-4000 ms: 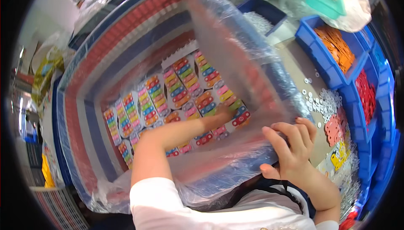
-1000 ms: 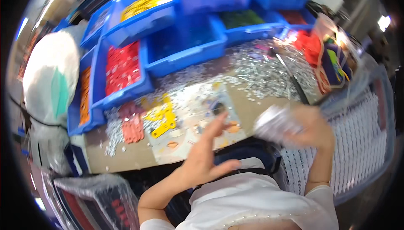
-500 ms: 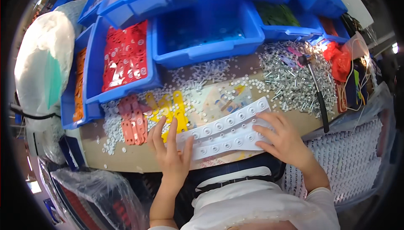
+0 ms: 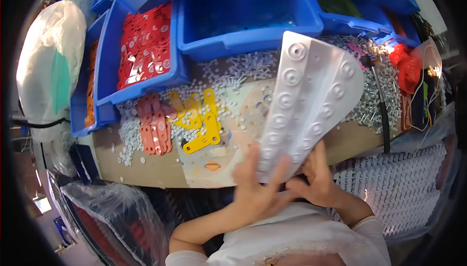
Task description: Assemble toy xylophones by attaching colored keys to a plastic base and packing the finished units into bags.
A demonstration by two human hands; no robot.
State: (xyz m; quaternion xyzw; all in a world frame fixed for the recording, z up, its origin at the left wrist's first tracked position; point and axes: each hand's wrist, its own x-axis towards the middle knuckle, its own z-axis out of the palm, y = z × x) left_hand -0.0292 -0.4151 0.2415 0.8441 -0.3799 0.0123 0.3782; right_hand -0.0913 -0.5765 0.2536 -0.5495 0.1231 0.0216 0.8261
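A stack of white plastic blister trays (image 4: 305, 105) with round dimples stands tilted up in front of me, its lower end near my chest. My left hand (image 4: 255, 190) presses against the lower left edge of the trays. My right hand (image 4: 316, 181) grips the lower right end from underneath. Behind the trays, yellow perforated strips (image 4: 202, 120) and salmon perforated strips (image 4: 154, 129) lie on the worktable (image 4: 160, 168) among many small white washers.
Blue bins stand at the back: one holds red strips (image 4: 146, 47), one (image 4: 243, 18) looks dark inside. A pile of silver screws (image 4: 374, 100) and a screwdriver (image 4: 379, 100) lie at right. A white perforated crate (image 4: 394, 188) sits lower right, a plastic-wrapped crate (image 4: 112, 217) lower left.
The white trays lay flat across the table edge half a second ago; now both hands have lifted them on end. Before that I turned away from the wrapped crate.
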